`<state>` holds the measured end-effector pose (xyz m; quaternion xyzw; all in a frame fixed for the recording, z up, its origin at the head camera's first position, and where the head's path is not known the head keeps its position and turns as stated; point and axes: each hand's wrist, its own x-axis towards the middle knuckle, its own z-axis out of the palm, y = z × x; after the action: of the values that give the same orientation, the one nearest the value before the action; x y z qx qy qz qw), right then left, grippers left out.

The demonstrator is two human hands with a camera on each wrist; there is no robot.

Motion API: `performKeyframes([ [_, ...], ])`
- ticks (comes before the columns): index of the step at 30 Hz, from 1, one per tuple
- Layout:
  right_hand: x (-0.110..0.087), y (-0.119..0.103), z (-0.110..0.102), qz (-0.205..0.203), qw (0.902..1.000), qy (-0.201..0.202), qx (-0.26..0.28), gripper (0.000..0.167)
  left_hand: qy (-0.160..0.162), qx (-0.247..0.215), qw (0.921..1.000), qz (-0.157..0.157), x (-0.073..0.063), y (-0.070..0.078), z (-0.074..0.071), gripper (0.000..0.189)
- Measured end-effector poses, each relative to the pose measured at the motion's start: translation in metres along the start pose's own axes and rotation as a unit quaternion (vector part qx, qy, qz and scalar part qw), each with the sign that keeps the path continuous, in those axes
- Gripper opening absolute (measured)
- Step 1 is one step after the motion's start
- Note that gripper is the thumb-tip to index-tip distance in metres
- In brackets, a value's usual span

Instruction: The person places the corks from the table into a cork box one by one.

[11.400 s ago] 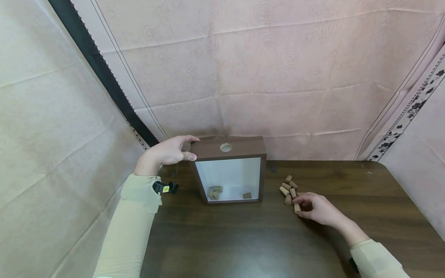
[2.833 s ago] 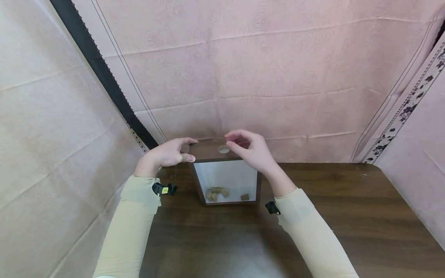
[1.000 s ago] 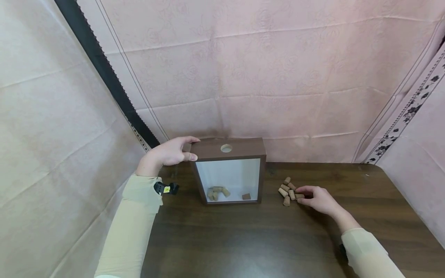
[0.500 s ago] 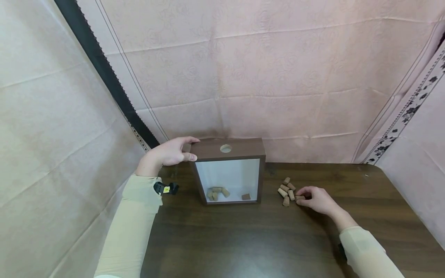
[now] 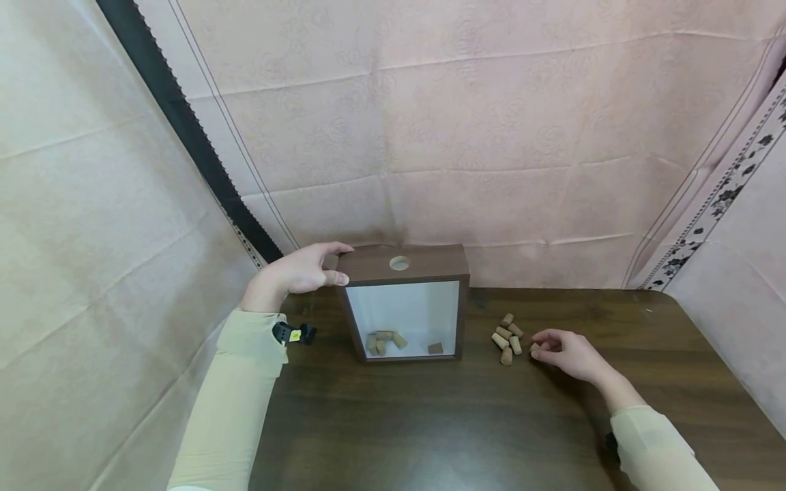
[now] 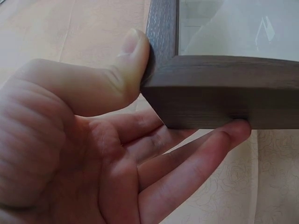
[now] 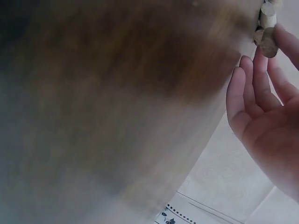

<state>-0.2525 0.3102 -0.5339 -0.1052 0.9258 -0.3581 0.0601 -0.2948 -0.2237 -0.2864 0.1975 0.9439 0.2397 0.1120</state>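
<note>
A brown-framed box [image 5: 430, 264] with a clear front stands upright on the table, a round hole [image 5: 399, 263] in its top. My left hand [image 5: 299, 270] grips its upper left corner, thumb at the front edge and fingers at the back in the left wrist view. Inside lie several corks [image 5: 384, 335] at the left and a brown piece [image 5: 435, 348] at the right. My right hand [image 5: 572, 356] pinches a cork [image 7: 268, 44] between thumb and fingers, just right of a small pile of corks [image 5: 515, 345].
The dark wooden table [image 5: 393, 423] ends at a pale pink cloth backdrop [image 5: 479, 136] close behind the box. A cloth with a floral border [image 5: 731, 194] hangs at the right. A pale cloth [image 5: 92, 259] hangs at the left.
My right hand went from the box's hole to the pile, took a cork and drew it slightly right. One more cork lies inside than in the oldest frame. My left hand stays put.
</note>
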Motion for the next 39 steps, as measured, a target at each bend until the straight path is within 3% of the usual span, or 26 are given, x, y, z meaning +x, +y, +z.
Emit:
performKeyframes([
  [13, -0.003, -0.011, -0.011, -0.004, 0.9967, 0.066, 0.047, 0.038, -0.004, -0.002, 1.0, 0.0, 0.0, 0.0, -0.001, 0.066],
  [24, 0.011, -0.09, -0.037, -0.047, 0.9821, 0.107, 0.148, 0.045, -0.002, 0.002, 1.0, 0.008, 0.0, 0.0, -0.001, 0.066],
  [29, 0.015, -0.13, -0.041, -0.083, 0.9673, 0.124, 0.205, 0.043, -0.001, 0.004, 1.0, 0.008, -0.001, 0.0, -0.001, 0.065],
  [39, 0.014, -0.201, -0.035, -0.171, 0.9151, 0.17, 0.323, 0.037, -0.004, -0.014, 0.9999, 0.001, 0.0, 0.0, -0.001, 0.066],
])
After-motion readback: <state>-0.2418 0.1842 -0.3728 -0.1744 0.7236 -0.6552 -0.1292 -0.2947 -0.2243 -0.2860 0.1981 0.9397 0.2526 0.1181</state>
